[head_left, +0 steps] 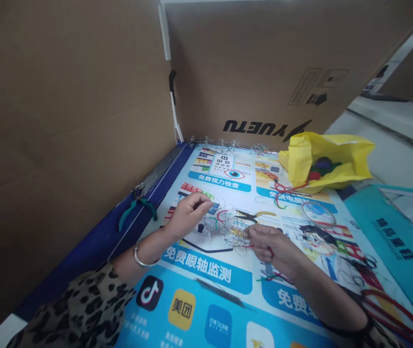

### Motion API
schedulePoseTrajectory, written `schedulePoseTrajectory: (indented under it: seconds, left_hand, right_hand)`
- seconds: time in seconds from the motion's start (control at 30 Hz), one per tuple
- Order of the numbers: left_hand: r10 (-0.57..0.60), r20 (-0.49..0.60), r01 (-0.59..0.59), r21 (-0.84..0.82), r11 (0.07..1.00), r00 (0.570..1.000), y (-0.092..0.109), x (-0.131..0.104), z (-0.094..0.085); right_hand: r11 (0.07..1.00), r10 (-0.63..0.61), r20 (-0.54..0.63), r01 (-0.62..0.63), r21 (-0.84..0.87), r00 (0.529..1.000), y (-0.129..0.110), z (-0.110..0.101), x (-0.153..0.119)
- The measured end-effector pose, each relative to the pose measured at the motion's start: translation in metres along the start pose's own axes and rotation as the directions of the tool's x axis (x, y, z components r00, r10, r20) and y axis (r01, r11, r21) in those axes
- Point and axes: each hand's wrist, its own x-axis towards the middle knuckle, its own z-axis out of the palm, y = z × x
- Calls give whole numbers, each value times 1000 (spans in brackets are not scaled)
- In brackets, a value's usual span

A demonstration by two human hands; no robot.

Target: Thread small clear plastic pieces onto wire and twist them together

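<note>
A tangled, curled piece of thin silver wire [233,232] with red and green bits is held over the printed mat. My right hand [270,244] pinches its right side between thumb and fingers. On the other side, my left hand [191,213], thumb and forefinger pressed together, grips a thin end of the wire. Just behind the piece lie pliers with yellow-and-black handles [255,216]. Teal-handled pliers [137,211] rest to the left of my left hand. Red and green wire ends [274,277] show below my right hand.
Cardboard walls [228,72] stand behind and on the left. A yellow bag [330,159] holds red, green and purple material. Straight wires [159,169] lie along the left edge, finished-looking wire shapes [231,144] along the back. A red wire coil [397,316] and scissors [362,268] sit right.
</note>
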Motion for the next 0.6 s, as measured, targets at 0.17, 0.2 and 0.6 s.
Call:
schedulePoseTrajectory:
  seconds: [0.17,0.2,0.6]
  left_hand:
    - [44,-7,-44,21,999,999,2,0,0]
    - [53,-11,-53,29,998,999,3,0,0]
    - [355,94,-365,348,864,930,6,-1,0]
  right_hand:
    - [1000,-20,-20,19,-19,1000,-1,-3,2]
    - [1000,-25,-24,25,-13,999,-2,-4,2]
    - [994,-50,-10,50,101,999,-14,1,-8]
